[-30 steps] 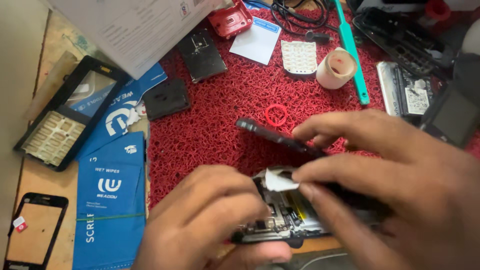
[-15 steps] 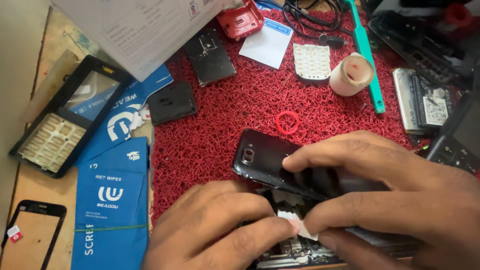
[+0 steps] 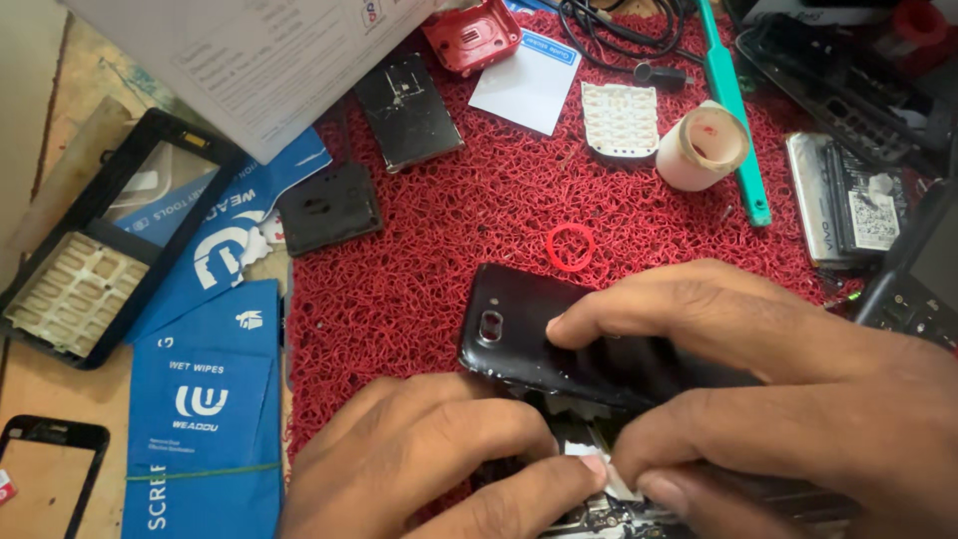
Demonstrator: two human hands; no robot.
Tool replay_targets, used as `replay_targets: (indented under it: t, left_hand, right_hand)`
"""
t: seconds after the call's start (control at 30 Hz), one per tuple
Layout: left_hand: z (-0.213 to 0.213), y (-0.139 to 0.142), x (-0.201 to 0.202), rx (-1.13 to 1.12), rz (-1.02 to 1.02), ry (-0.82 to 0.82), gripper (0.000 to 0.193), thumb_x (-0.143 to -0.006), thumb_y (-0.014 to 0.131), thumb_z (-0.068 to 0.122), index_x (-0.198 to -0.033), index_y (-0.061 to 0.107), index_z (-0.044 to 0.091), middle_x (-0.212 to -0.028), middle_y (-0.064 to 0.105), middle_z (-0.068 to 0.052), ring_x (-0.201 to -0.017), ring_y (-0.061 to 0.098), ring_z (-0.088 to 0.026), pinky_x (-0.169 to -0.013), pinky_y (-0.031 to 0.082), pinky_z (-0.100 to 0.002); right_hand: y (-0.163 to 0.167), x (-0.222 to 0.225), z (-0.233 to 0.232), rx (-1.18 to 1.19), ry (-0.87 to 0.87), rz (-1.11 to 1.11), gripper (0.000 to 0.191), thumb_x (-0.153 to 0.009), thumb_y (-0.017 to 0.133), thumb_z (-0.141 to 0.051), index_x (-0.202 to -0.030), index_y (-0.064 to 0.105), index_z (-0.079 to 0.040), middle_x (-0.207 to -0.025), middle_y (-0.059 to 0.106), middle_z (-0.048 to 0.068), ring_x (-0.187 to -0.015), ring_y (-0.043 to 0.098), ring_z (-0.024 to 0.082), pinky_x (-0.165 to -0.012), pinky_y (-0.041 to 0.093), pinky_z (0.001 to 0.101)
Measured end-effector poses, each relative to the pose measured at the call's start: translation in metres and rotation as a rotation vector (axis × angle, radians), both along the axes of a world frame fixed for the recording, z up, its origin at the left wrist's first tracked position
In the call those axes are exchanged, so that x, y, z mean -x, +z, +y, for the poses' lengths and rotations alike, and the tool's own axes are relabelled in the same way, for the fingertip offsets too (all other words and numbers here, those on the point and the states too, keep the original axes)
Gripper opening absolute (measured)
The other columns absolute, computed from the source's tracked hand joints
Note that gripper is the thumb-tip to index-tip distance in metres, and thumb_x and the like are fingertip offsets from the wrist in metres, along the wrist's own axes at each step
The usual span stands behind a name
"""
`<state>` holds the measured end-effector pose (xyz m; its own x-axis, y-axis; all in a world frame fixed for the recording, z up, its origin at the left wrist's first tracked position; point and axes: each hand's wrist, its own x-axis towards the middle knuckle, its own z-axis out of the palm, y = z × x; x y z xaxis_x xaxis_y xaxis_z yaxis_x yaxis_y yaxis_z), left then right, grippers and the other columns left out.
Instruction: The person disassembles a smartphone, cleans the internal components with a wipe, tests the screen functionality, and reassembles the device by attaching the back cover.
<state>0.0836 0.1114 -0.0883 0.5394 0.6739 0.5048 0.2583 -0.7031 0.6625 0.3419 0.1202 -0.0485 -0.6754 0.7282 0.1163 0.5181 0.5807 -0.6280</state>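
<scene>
Black phone back cover [image 3: 519,334], glossy, lay tilted over an opened phone body [image 3: 599,514] on the red mesh mat [image 3: 449,250]. Head view: right hand [image 3: 788,399] gripped the cover, forefinger along its top; left hand [image 3: 439,459] pinched a white tab [image 3: 589,454] with the right thumb. 1 red ring [image 3: 570,247] lay near.

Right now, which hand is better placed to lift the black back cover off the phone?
Probably the right hand: its fingers already lie across the black back cover, thumb beneath its edge. The left hand sits lower, fingertips pinching at the white tab on the opened phone body.
</scene>
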Motion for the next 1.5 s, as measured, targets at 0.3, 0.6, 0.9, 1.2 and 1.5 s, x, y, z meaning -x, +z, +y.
replay_targets:
  t: [0.3, 0.6, 0.9, 1.2, 1.5]
  left_hand:
    - [-0.001, 0.000, -0.003, 0.025, -0.011, 0.031, 0.028, -0.083, 0.074, 0.023, -0.110, 0.075, 0.018, -0.097, 0.068, 0.002, -0.092, 0.075, -0.015, -0.080, 0.058, -0.033]
    - [0.000, 0.000, -0.003, 0.004, -0.006, 0.028, 0.028, -0.083, 0.075, 0.022, -0.110, 0.075, 0.019, -0.098, 0.069, 0.002, -0.093, 0.074, -0.016, -0.080, 0.057, -0.034]
    - [-0.002, -0.004, 0.000, 0.014, -0.010, 0.039, 0.028, -0.085, 0.076, 0.021, -0.113, 0.075, 0.020, -0.099, 0.069, 0.004, -0.092, 0.073, -0.013, -0.083, 0.054, -0.036]
    - [0.000, -0.012, 0.001, -0.009, 0.001, 0.005, 0.029, -0.086, 0.077, 0.021, -0.115, 0.075, 0.020, -0.100, 0.069, 0.004, -0.091, 0.073, -0.014, -0.081, 0.054, -0.036]
    - [-0.002, -0.011, -0.001, -0.036, 0.005, 0.052, 0.027, -0.085, 0.077, 0.023, -0.112, 0.074, 0.023, -0.100, 0.067, 0.005, -0.092, 0.073, -0.013, -0.081, 0.055, -0.034]
  right_hand:
    - [0.002, -0.004, 0.006, 0.067, 0.046, 0.019, 0.013, -0.090, 0.075, -0.030, -0.098, 0.079, -0.022, -0.141, 0.064, 0.014, -0.134, 0.055, 0.032, -0.107, 0.042, 0.0485]
    - [-0.002, 0.000, 0.002, 0.067, -0.026, 0.015, 0.010, -0.091, 0.075, -0.031, -0.091, 0.078, -0.021, -0.139, 0.062, 0.015, -0.133, 0.058, 0.031, -0.106, 0.044, 0.0477]
    - [-0.004, -0.001, 0.004, 0.031, 0.007, -0.015, 0.013, -0.093, 0.071, -0.033, -0.095, 0.076, -0.021, -0.143, 0.062, 0.016, -0.137, 0.051, 0.033, -0.107, 0.045, 0.0475]
    - [-0.004, 0.002, 0.003, -0.022, -0.002, -0.032, 0.013, -0.094, 0.070, -0.033, -0.095, 0.075, -0.021, -0.141, 0.064, 0.015, -0.136, 0.053, 0.034, -0.104, 0.051, 0.0458]
    - [-0.004, 0.002, 0.002, -0.023, -0.006, -0.018, 0.013, -0.092, 0.072, -0.034, -0.095, 0.075, -0.021, -0.140, 0.065, 0.015, -0.134, 0.055, 0.034, -0.104, 0.052, 0.0459]
